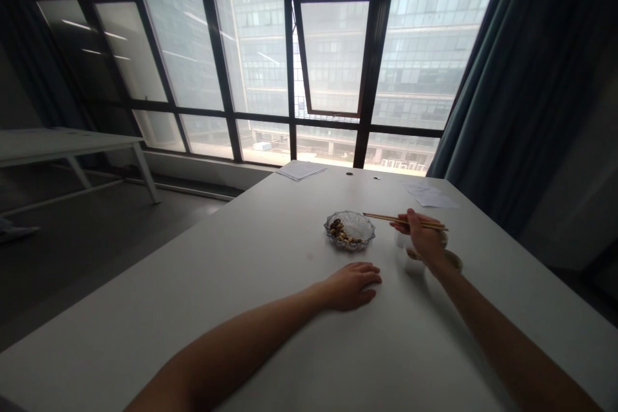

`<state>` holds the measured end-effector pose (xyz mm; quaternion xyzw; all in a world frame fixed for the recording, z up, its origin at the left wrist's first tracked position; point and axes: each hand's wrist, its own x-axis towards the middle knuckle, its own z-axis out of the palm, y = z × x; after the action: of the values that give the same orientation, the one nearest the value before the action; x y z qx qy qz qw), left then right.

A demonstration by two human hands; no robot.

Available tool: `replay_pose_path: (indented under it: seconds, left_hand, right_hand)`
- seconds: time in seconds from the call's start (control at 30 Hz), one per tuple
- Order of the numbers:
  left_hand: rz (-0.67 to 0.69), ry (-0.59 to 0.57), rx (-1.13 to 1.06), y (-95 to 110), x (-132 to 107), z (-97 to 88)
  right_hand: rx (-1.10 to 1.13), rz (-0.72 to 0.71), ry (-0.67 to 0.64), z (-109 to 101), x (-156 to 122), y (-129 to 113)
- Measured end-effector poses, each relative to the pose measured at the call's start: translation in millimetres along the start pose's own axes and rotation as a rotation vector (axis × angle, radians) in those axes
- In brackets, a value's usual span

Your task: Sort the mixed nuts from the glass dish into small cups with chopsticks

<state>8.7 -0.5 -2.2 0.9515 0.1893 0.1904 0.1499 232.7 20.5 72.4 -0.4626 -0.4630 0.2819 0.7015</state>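
My right hand (419,232) grips a pair of wooden chopsticks (386,217), whose tips point left towards the rim of a clear glass bowl (364,232). In the bowl, brown and pale nuts or beans (340,232) are heaped mostly on the left side; their exact kind is too small to tell. Flat on the white table, palm down, lies my left hand (355,286), fingers stretched out, just in front of the bowl. Beneath my right hand and wrist stand several small containers (414,262), partly hidden; one beside the wrist has a greenish-brown top (454,261).
Papers (300,170) lie at the table's far left corner, and another sheet (429,194) lies at the far right. Beyond the table (232,257) are large windows, one tilted open (333,55). A second table (62,145) stands at left; a blue curtain (502,90) hangs at right.
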Motion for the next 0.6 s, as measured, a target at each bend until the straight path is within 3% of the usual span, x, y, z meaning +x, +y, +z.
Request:
replay_pose_path:
  seconds: [0.1,0.2,0.37,0.47,0.6]
  left_hand:
    - [-0.009,0.002,0.006,0,0,-0.4]
    - [-0.003,0.002,0.001,1,1,-1.5]
    - [0.006,0.012,0.007,1,2,-1.7]
    - [0.003,0.018,0.019,1,2,-1.4]
    - [-0.012,0.015,0.039,0,2,-1.2]
  right_hand:
    - [-0.008,-0.07,0.034,-45,3,-28]
    - [-0.035,-0.105,0.133,-104,-3,-44]
    - [-0.136,-0.061,0.279,-193,-40,-37]
    - [-0.18,0.005,0.323,-223,-63,-23]
    - [-0.191,0.082,0.264,-233,-74,-11]
